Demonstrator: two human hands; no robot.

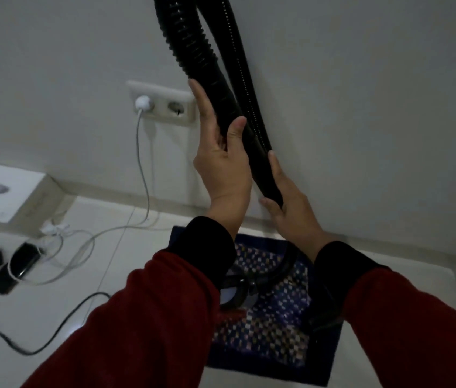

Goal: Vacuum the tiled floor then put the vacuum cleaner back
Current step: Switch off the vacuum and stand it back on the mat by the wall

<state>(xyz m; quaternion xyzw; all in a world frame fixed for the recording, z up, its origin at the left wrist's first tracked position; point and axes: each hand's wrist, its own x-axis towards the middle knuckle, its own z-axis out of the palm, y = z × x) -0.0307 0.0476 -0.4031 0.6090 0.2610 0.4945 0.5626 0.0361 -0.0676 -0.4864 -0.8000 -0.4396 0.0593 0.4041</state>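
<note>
Both arms wore dark red sleeves (142,317). Black cuffs (207,245) ended them at the wrists, mid-frame.

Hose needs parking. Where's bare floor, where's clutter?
Bare tile lies between the white cables and the mat, crossed by a dark cord. Crowded: the left, by the box. Both hands, left hand and right hand, hold the hose.

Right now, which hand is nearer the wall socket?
Left. The left hand grips the hose just right of the wall socket; the right hand holds it lower, farther right.
</note>
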